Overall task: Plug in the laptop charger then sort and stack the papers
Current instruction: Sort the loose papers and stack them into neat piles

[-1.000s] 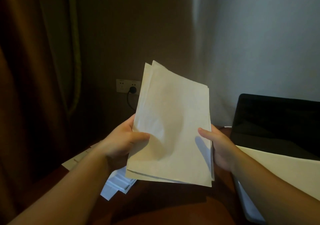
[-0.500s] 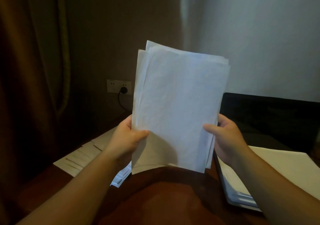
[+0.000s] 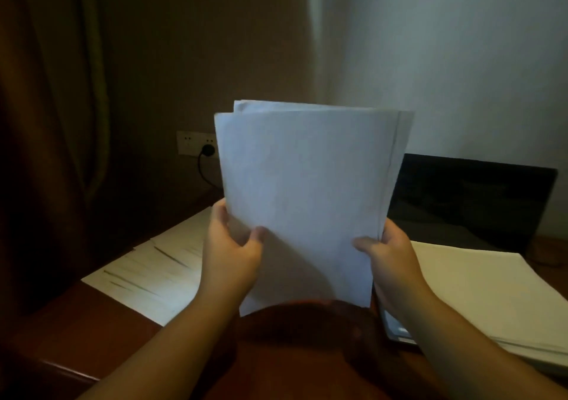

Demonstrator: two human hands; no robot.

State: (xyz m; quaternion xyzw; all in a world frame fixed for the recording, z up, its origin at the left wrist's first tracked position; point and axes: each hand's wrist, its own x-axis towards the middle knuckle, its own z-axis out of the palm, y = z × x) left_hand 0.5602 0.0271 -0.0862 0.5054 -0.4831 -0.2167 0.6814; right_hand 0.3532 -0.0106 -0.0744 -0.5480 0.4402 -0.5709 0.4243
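Note:
I hold a bundle of white papers (image 3: 307, 190) upright over the dark wooden desk (image 3: 92, 332), its lower edge close to the desk. My left hand (image 3: 229, 252) grips the bundle's lower left side, thumb in front. At the lower right side my right hand (image 3: 390, 255) grips it the same way. Behind, a black charger plug (image 3: 208, 150) sits in the white wall socket (image 3: 196, 143), its cable dropping behind the papers. The open laptop (image 3: 470, 196) stands at the right with a dark screen.
Printed sheets (image 3: 153, 270) lie spread on the desk to the left. A second stack of pale paper (image 3: 491, 295) lies on the laptop's base at the right. A brown curtain (image 3: 52, 92) hangs at the far left.
The bundle has swung from tilted to upright and come down toward the desk. Both hands have kept their grip, and the view has tipped down a little.

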